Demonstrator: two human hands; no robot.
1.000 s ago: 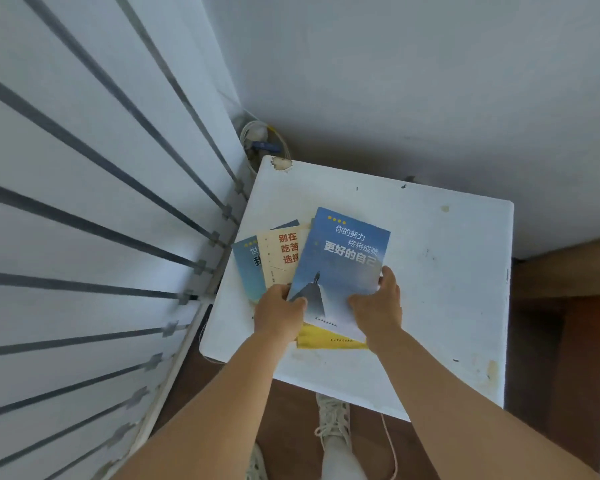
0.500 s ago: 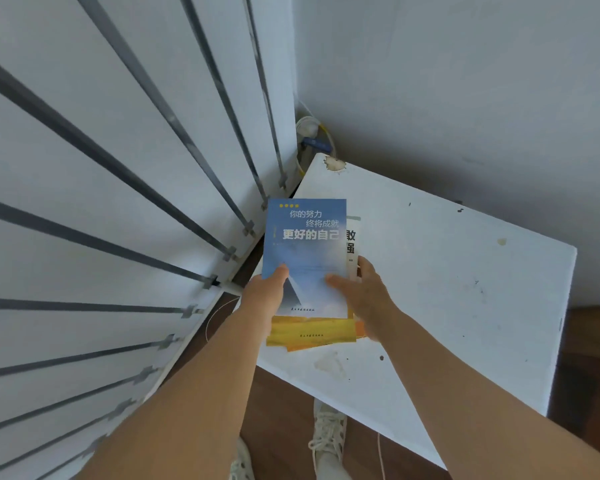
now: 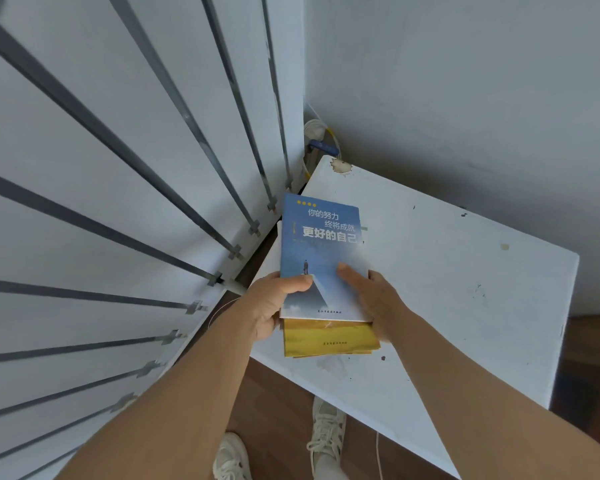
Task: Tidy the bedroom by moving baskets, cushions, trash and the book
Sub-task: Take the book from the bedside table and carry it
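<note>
Both grips were closed on one small stack of books: the left hand (image 3: pixel 269 308) curled round the stack's left edge with its thumb laid across the cover of the blue book (image 3: pixel 321 258), and the right hand (image 3: pixel 373 299) held the right edge, its thumb pressed flat on the same cover and its other fingers hidden beneath. Nearest the camera, two pale sneakers (image 3: pixel 326 434) stood on a brown wooden floor (image 3: pixel 274 393), one partly under the front edge of the surface, with a thin white cord (image 3: pixel 378 455) trailing beside them. Both bare forearms reached up from the lower corners toward the stack. Under the blue book lay a yellow book (image 3: pixel 329 337), its lower part sticking out toward the person; whether the stack rested on the white surface (image 3: pixel 465 289) or was lifted just off it could not be told. It sat over the left front part of that surface, which was scuffed, spotted and chipped at its far left corner. To the left rose a white panel (image 3: pixel 101 202) crossed by dark metal strips. Beyond the chipped corner, in the gap against the grey wall (image 3: pixel 465 81), hung a coil of white cable (image 3: pixel 314 129) with a blue piece beside it.
</note>
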